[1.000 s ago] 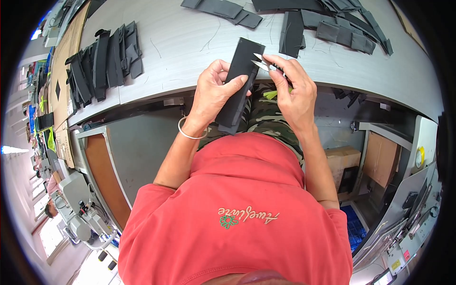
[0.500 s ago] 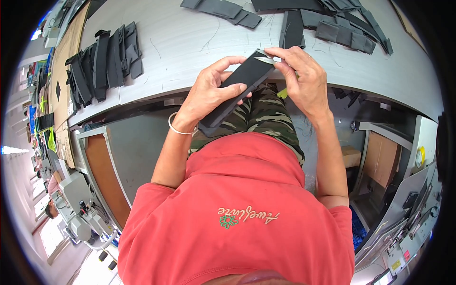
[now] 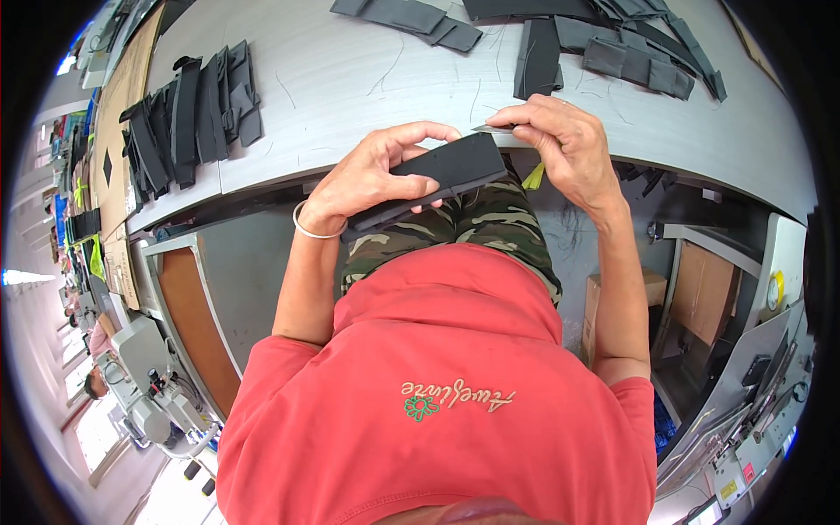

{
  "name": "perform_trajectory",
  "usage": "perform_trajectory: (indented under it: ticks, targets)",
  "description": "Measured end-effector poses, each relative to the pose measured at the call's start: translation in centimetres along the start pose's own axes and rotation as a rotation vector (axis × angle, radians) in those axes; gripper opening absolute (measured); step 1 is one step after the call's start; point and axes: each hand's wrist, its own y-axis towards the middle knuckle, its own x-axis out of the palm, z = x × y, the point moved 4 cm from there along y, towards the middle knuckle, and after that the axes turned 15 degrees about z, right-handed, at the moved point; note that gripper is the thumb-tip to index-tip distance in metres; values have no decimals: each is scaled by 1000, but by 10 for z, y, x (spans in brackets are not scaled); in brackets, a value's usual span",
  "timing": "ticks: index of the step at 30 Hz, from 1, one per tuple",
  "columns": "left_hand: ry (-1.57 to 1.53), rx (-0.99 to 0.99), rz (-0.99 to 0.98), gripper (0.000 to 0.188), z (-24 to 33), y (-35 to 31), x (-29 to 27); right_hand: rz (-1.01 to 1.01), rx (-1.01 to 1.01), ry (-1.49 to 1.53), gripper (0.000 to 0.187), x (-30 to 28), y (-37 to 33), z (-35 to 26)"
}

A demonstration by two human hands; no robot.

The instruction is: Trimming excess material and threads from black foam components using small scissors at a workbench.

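Observation:
My left hand [image 3: 372,179] grips a long, flat black fabric piece [image 3: 459,164], thumb on top and fingers beneath. The piece slants up to the right over my lap, just off the near table edge. By its far end, my right hand [image 3: 564,144] pinches small thread snips [image 3: 493,129]. Their pointed metal tip points left, close to the fabric's far corner; whether it touches I cannot tell. Most of the snips is hidden in my fingers. A yellow-green strip [image 3: 535,177] hangs below that hand.
On the pale table [image 3: 324,96], a row of black fabric pieces [image 3: 197,114] lies at left. More dark pieces [image 3: 626,57] are heaped at far right, others [image 3: 407,19] at the back. Loose threads are scattered about. A cardboard box [image 3: 593,319] stands under the table at right.
My left hand has tilted the fabric piece flatter and drawn it lower and toward me. The snips have come off its surface to beside its far corner. My right hand has shifted slightly.

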Motion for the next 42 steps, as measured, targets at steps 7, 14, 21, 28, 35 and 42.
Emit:
perform_trajectory:
  ticks: [7, 14, 21, 28, 35, 42]
  targets:
    - [-49, -1, 38, 51, -1, 4, 1, 187, 207, 212, 20, 2, -11, 6]
    - [-44, 155, -2, 42, -13, 11, 17, 229, 498, 301, 17, 20, -28, 5]
    - [-354, 199, 162, 25, -33, 34, 16, 262, -19, 58, 21, 47, -34, -30]
    - [-548, 29, 143, 43, -27, 26, 9, 328, 44, 99, 24, 57, -45, -27]
    - [-457, 189, 243, 53, -21, 19, 7, 231, 315, 268, 26, 53, -49, -22]
    - [-423, 324, 237, 33, -29, 19, 8, 238, 431, 234, 27, 42, -38, -10]
